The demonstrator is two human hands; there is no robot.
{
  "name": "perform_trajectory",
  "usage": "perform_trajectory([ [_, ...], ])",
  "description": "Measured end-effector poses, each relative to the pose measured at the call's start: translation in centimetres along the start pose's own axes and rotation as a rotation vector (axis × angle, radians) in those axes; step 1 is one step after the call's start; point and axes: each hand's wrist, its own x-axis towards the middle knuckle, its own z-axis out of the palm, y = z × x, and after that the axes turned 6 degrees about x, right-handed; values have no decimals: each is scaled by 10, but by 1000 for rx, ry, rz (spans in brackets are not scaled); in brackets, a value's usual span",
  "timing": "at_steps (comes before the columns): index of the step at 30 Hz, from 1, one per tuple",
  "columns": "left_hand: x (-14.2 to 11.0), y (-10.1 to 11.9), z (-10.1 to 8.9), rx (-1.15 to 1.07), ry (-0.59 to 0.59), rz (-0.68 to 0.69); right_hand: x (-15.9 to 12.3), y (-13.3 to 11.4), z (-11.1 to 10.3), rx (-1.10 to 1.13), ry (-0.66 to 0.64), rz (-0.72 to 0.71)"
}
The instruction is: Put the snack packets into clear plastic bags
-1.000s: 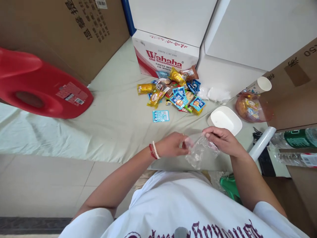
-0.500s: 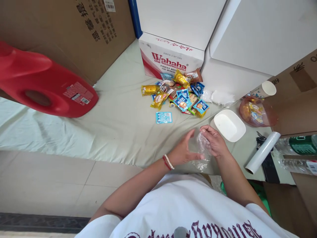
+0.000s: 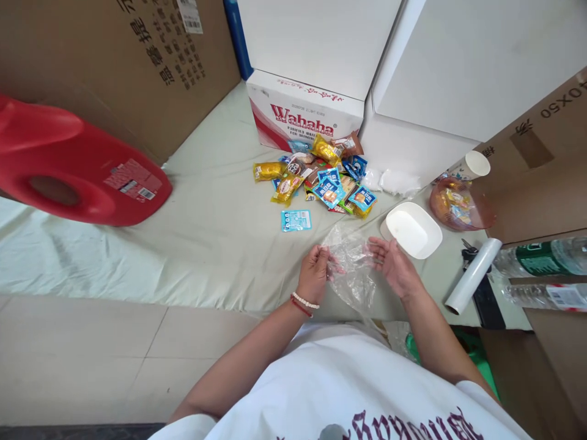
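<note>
Some fingers (image 3: pixel 317 253) behind plastic (image 3: pixel 353 275), jug (image 3: pixel 94 168) cropped

The pale-green, cloth-covered tabletop (image 3: pixel 220 238) bears a red plastic jug (image 3: pixel 98 165), colourful wrapped snacks (image 3: pixel 328 190) and a white squarish bowl (image 3: pixel 413 231).

Fairly bright, soft, even light; source out of view. Cloth (image 3: pixel 92 256) palest toward left, faint soft-edged shadows in folds. Small glints on clear plastic bag (image 3: pixel 353 275); sheen along plastic roll (image 3: pixel 474 275). Wide lens stretches red jug (image 3: pixel 101 159) at left edge. Big lettering on water box (image 3: pixel 307 119) readable; fine print on snack packets (image 3: pixel 330 186) smeared. Round grey blur over shirt (image 3: pixel 293 391) at bottom.
</note>
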Motion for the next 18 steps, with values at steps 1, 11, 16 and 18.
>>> perform_trajectory([
  [1, 1, -2, -1, 12, 13, 8, -5, 6, 3, 8, -32, 43],
  [11, 8, -3, -39, 688, 435, 458, -3, 29, 26, -124, 82, -8],
  [16, 1, 8, -25, 775, -107, 695, -1, 34, 29, -293, 69, -206],
  [18, 8, 12, -12, 674, -106, 512, -3, 33, 29, -390, 47, -290],
])
